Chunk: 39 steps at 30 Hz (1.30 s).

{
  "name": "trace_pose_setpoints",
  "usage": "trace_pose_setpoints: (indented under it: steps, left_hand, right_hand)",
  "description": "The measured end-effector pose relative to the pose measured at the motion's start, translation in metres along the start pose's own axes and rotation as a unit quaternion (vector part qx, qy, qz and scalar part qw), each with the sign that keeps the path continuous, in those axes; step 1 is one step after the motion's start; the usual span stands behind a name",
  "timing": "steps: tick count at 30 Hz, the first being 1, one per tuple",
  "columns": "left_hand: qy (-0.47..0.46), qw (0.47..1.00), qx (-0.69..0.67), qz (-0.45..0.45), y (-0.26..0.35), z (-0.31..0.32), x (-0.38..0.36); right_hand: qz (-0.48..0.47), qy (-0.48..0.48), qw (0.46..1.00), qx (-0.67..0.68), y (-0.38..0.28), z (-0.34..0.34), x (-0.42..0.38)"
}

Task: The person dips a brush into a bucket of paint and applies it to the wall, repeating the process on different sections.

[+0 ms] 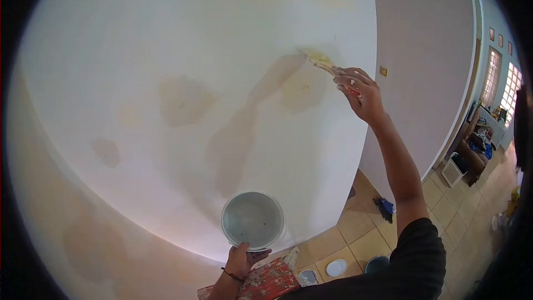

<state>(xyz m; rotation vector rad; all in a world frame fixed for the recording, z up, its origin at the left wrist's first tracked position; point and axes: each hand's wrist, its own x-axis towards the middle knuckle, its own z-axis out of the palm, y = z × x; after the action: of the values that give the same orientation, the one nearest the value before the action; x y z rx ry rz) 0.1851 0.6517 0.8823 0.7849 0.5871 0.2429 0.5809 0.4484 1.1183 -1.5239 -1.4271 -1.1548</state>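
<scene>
A pale wall with several beige patches fills most of the view. My right hand, spotted with white, is closed around the handle of a brush, whose yellowish bristles meet the wall at the upper middle. Lower down, my left hand grips the near rim of a round bucket, thumb over the edge and fingers underneath. Greyish, watery-looking liquid with a few dark specks shows inside it. A dark band circles my left wrist.
Beneath the bucket is a red, paint-spattered surface. On the tiled floor are a white lid, a dark teal bucket and a blue broom head. A white crate stands farther right.
</scene>
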Motion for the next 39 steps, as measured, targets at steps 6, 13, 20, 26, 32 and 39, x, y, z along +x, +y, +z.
trace_pose_setpoints:
  steps: [6, 13, 20, 26, 32, 39]
  left_hand:
    - [-0.008, 1.000, 0.028, -0.011, 0.002, -0.003, -0.001]
    - [-0.027, 0.998, 0.057, -0.005, -0.002, -0.010, 0.004]
    - [-0.008, 0.997, 0.072, -0.019, -0.014, -0.048, 0.019]
    - [-0.008, 0.979, 0.195, 0.052, -0.032, -0.088, 0.036]
    - [-0.004, 0.993, 0.122, -0.001, -0.025, -0.068, 0.032]
    - [-0.027, 0.998, 0.059, -0.018, -0.016, -0.061, 0.029]
  right_hand:
    - [-0.019, -0.096, 0.992, -0.075, 0.000, 0.035, -0.059]
    - [0.142, -0.094, 0.981, 0.090, -0.031, 0.037, -0.114]
    - [0.267, 0.103, 0.906, 0.311, -0.037, 0.100, -0.116]
    - [0.301, 0.298, 0.867, 0.262, -0.007, 0.114, -0.148]
    - [0.256, 0.270, 0.925, 0.073, -0.021, 0.116, -0.145]
    - [0.154, 0.085, 0.964, 0.199, -0.103, 0.134, -0.103]
